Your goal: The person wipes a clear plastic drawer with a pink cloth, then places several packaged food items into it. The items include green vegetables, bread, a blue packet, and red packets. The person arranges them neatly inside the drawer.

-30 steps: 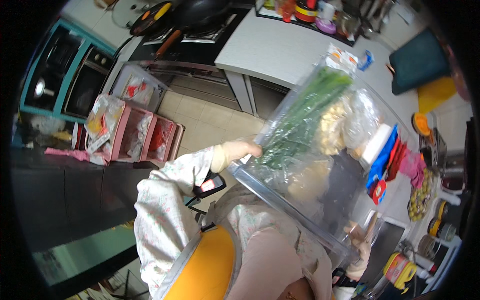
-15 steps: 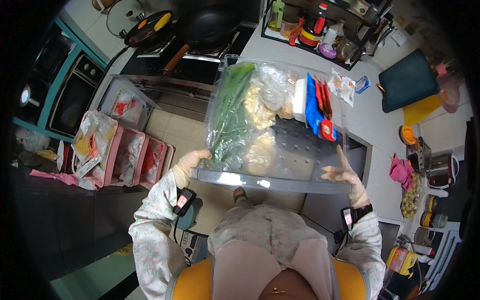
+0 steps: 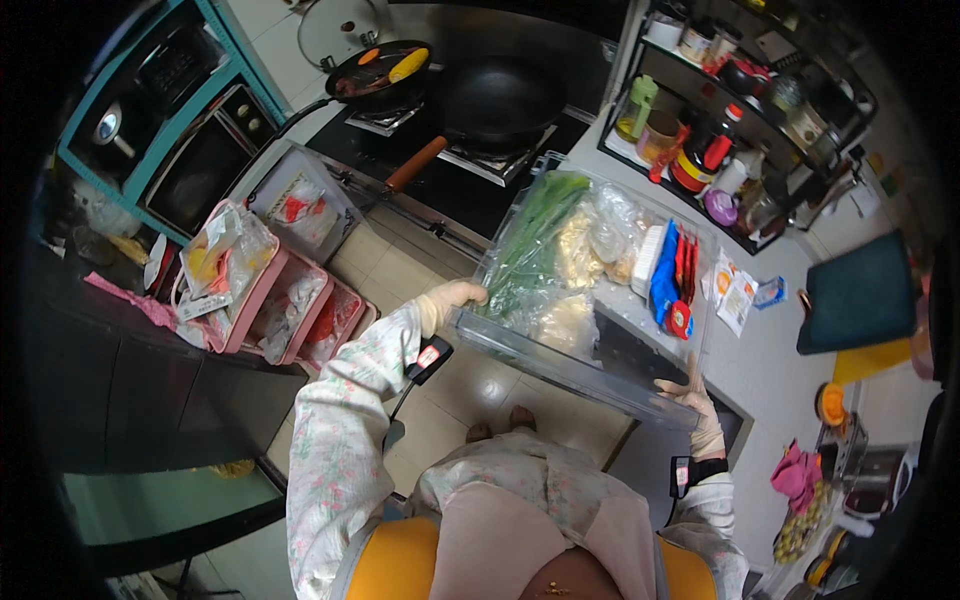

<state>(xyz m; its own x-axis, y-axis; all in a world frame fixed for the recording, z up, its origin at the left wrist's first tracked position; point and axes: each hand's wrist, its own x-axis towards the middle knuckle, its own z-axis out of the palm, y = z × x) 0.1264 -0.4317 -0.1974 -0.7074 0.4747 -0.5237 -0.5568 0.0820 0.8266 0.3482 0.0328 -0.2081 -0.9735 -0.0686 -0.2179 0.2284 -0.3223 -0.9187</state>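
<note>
A clear plastic drawer bin (image 3: 575,368) is held between my two hands, its far right part over the white counter. My gloved left hand (image 3: 447,303) grips its near left corner. On the near right corner my gloved right hand (image 3: 697,408) has its thumb up over the wall; its lower fingers are partly hidden. Inside lie long green leafy stalks (image 3: 540,225) in clear plastic along the left side. Beside them are bagged pale yellow food (image 3: 565,322), a crumpled clear bag (image 3: 618,225), a white tray-like pack (image 3: 648,260), a blue packet (image 3: 664,285) and red packets (image 3: 687,265).
Beyond the bin, a stove carries a wok (image 3: 497,100) and a frying pan (image 3: 372,80) with food. A black rack (image 3: 770,245) of bottles stands at the back right. White packets (image 3: 735,295) lie on the counter. Left is a pink tiered cart (image 3: 300,300).
The view has swung, shifting the stove and rack rightward. The bin has moved right and turned, its near right corner now closer to me. Both hands keep hold of it.
</note>
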